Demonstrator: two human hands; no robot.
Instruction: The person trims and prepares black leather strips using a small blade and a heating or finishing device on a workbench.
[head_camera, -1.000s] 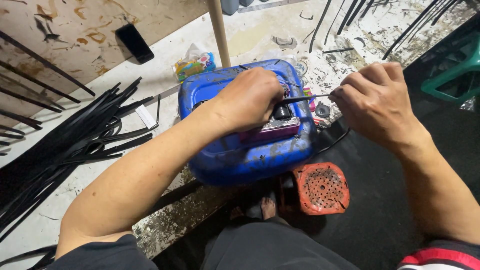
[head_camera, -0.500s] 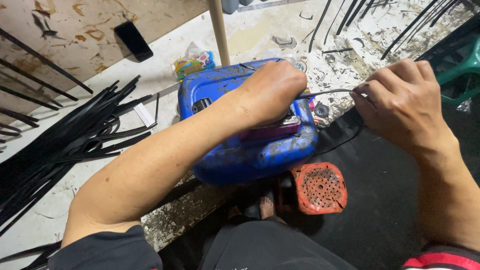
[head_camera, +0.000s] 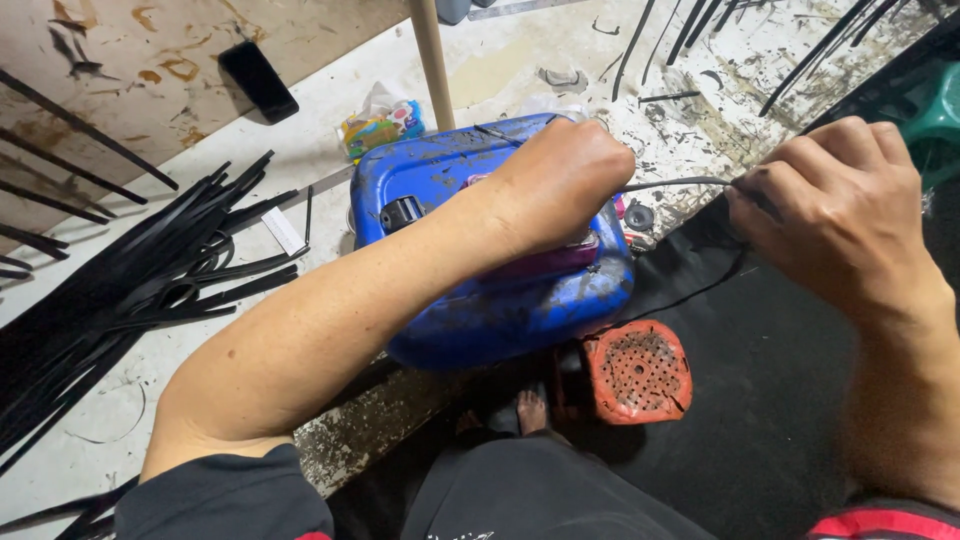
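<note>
Rubber strip, thin, dark and narrow, runs taut between the two hands above the right end of a blue plastic jerrycan that lies on its side on the stained floor. Left hand is closed in a fist on one end of the strip, resting on top of the jerrycan over a purple object whose kind cannot be made out. Right hand is pinched shut on the other end, held out to the right over a black sheet. Just beside the jerrycan's lower right corner sits a small orange perforated stool. To the left lies a heap of long black strips, and a wooden post rises behind the can, with a colourful crumpled wrapper near its foot.
</note>
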